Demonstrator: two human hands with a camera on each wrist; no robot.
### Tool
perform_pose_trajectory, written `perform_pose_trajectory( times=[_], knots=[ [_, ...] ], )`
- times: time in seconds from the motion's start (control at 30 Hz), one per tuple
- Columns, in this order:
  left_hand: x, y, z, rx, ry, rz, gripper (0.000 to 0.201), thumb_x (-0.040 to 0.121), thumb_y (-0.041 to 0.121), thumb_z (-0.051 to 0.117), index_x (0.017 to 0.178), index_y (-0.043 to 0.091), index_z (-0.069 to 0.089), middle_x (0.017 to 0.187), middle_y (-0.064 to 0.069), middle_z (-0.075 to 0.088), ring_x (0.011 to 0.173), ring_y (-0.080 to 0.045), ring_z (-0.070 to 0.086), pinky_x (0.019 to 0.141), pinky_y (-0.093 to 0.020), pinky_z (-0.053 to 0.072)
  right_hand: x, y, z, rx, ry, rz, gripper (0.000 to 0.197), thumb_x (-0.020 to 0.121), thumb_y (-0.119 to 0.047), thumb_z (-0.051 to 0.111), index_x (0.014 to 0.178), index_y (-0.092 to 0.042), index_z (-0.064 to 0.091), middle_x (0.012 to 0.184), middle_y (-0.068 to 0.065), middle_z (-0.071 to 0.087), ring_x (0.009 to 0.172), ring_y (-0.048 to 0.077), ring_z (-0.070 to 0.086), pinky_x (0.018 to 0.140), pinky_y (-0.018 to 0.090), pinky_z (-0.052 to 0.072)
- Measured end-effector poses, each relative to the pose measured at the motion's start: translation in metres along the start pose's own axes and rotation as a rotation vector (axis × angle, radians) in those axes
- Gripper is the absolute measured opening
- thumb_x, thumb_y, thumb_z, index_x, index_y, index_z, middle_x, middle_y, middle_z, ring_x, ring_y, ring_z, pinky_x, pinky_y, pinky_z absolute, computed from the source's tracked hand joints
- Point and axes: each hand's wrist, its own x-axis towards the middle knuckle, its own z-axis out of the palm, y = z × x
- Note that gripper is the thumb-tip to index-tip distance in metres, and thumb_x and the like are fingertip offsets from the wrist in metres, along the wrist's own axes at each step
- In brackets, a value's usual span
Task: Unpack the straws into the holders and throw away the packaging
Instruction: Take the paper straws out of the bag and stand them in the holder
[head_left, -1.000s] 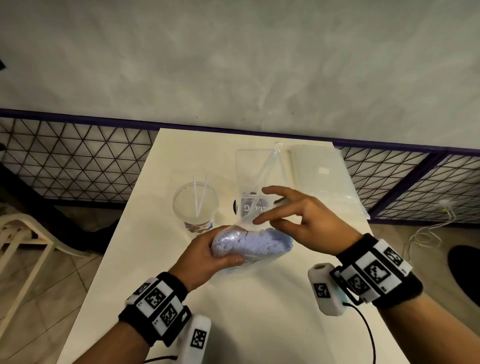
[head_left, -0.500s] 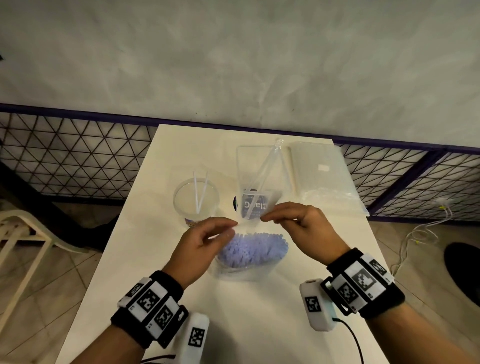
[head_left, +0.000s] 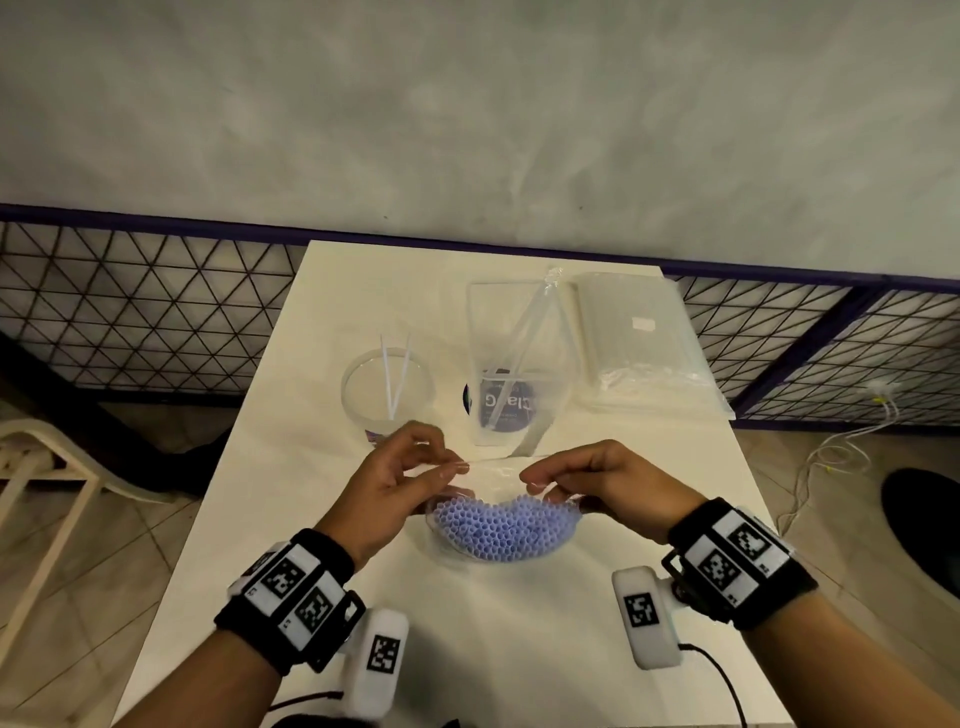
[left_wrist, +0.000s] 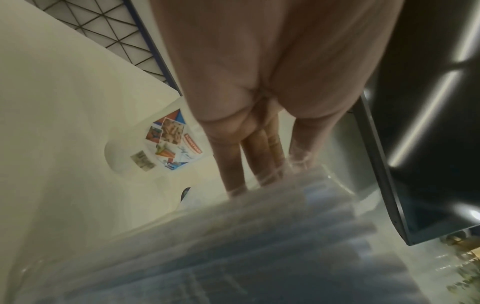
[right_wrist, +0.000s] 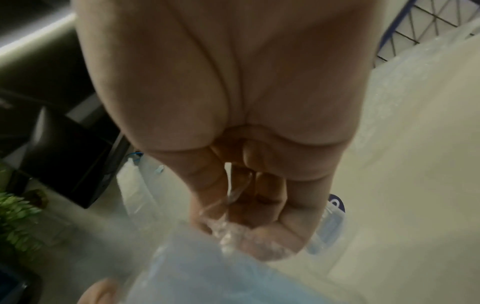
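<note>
Straws (head_left: 501, 527), pale purple, stand bundled in a clear packet (head_left: 493, 480) at lower centre of the head view, ends facing up. Left hand (head_left: 400, 488) and right hand (head_left: 605, 486) each pinch the packet's top film with curled fingers, one on each side. Just above them on the white desk (head_left: 519, 649) sit a round holder (head_left: 387, 389) with two white straws and a tall square holder (head_left: 517, 369); a second packet (head_left: 639, 343) lies at upper right.

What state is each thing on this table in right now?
Bag of purple straws: upright, top pinched by both hands.
Left hand: pinching the bag.
Right hand: pinching the bag.
Round cup: holds two white straws.
Tall holder: holds clear straws.
Flat packet: lying untouched.
</note>
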Motion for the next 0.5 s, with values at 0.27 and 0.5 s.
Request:
perform_pose_trajectory(
  times=[0.27, 0.5],
  knots=[
    [0.001, -0.013, -0.010, 0.145, -0.015, -0.052, 0.023, 0.089, 0.003, 0.059, 0.084, 0.015, 0.077, 0.104, -0.005, 0.074, 0.107, -0.023, 0.066, 0.097, -0.036, 0.047, 0.006, -0.004, 0.006, -0.029, -0.021, 0.072, 0.037, 0.093, -0.003, 0.049, 0.107, -0.023, 0.077, 0.116, -0.002, 0.073, 0.107, 0.021, 0.065, 0.103, 0.042, 0.047],
    [-0.013, -0.017, -0.019, 0.390, -0.379, -0.117, 0.088, 0.058, 0.035, 0.089, 0.134, 0.041, 0.045, 0.139, 0.019, 0.050, 0.130, 0.001, 0.046, 0.108, -0.022, 0.037, -0.011, 0.018, -0.002, -0.203, -0.284, 0.016, 0.095, 0.074, 0.002, 0.067, 0.144, -0.053, 0.033, 0.146, -0.023, 0.044, 0.137, 0.000, 0.038, 0.112, 0.042, 0.042]
  ],
)
